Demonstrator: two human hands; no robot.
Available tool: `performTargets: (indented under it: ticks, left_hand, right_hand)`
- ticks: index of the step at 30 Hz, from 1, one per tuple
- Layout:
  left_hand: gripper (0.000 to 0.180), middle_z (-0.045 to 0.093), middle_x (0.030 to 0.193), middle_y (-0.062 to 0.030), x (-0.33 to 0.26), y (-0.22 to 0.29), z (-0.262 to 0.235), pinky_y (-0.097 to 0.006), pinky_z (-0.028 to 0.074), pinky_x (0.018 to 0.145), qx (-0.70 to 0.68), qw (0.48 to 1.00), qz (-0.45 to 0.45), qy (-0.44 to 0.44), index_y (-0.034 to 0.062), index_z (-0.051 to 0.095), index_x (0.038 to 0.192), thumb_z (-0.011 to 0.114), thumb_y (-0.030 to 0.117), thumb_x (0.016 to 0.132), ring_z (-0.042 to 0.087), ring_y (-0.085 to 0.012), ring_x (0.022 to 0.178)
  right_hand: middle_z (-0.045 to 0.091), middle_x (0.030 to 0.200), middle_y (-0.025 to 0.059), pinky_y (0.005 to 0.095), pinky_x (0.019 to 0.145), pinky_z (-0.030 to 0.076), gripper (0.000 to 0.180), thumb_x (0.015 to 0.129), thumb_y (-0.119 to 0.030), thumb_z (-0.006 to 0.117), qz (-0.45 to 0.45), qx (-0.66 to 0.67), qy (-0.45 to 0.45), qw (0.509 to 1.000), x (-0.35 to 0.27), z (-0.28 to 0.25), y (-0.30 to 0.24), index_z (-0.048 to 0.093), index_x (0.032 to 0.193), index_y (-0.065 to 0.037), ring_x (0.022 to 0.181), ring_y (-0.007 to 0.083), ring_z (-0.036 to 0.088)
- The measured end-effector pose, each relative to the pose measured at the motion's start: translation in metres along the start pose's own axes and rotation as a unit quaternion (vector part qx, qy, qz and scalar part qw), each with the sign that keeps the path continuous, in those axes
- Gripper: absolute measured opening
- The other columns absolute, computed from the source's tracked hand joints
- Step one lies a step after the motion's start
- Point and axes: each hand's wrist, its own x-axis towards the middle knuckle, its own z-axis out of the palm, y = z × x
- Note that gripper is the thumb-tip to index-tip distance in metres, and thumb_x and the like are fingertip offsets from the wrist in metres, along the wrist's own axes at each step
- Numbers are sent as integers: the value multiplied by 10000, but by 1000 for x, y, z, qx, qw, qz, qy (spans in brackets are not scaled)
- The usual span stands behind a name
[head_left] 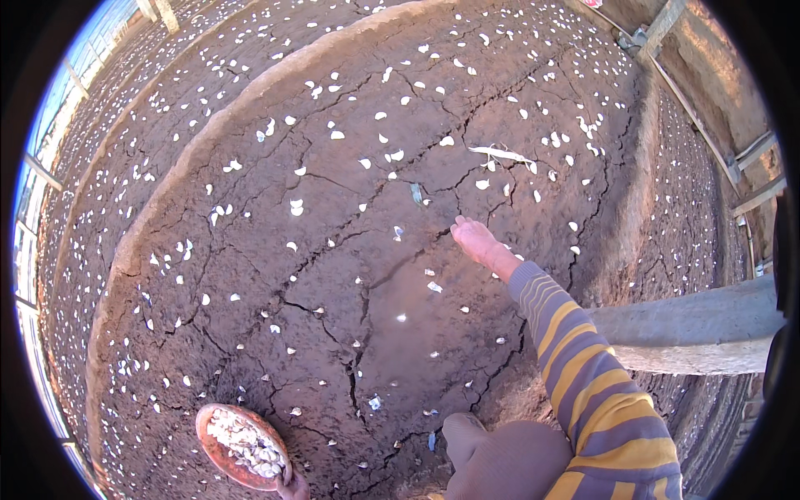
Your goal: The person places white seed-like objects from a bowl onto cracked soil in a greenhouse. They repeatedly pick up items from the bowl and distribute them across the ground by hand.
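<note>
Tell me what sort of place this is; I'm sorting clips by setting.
Probably an outdoor planting bed on a farm plot: cracked soil in raised beds, white cloves spaced across it, and a bowl of more cloves in the left hand.

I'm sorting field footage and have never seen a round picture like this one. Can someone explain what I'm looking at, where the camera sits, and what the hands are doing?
There is no machine here, only a person working with bare hands. The single picture comes from a wide fisheye camera worn on that person's head and looking down, which is why the straight edges curve near the rim.

The surface is a raised bed of dark, cracked soil dotted with many small white pieces, possibly cloves or seeds; I cannot tell which.

The right hand, on an arm in a striped yellow and grey sleeve, reaches forward low over the soil. Whether it pinches anything is hidden.

The left hand, barely visible at the bottom edge, grips a reddish bowl full of the same white pieces. A grey concrete beam lies on the right.
</note>
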Motion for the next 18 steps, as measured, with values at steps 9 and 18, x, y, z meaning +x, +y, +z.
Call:
performTargets:
  ticks: [9,18]
  left_hand:
    - [459,505,1219,-117,-1,20,-5,-351,493,879,-115,993,-14,32,-32,405,1264,592,-15,845,529,-242,1063]
    - [111,610,868,-86,14,120,258,-343,556,706,-118,983,-90,-112,-23,591,932,574,18,830,621,-193,804]
  right_hand:
    - [517,1053,229,496,773,491,168,818,-58,584,144,248,165,944,-58,-4,-46,509,962,-12,887,436,583]
    - [542,983,199,470,707,478,169,816,-40,592,201,387,144,888,-198,23,-109,533,972,-14,827,417,583]
